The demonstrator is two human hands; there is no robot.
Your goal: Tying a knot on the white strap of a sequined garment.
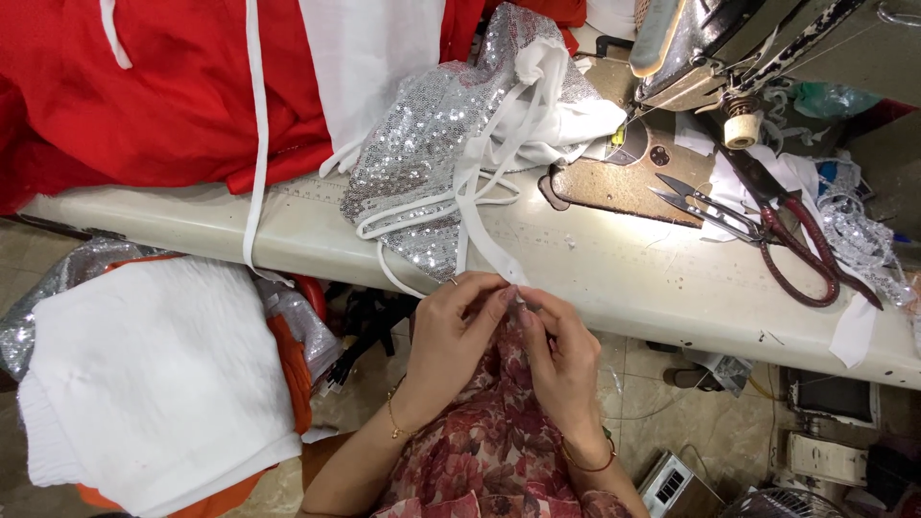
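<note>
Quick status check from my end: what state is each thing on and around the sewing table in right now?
left hand: fingers pinched on the white strap end
right hand: fingertips pinched on the same strap end
white strap: trails from the sequined piece to the hands
silver sequined garment: heaped on the table, straps loose
thread snips: lying open
red-handled scissors: lying on the table
white fabric stack: folded

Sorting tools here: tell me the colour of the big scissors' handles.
Dark red, on the big scissors lying at the table's right end; head view.
</note>
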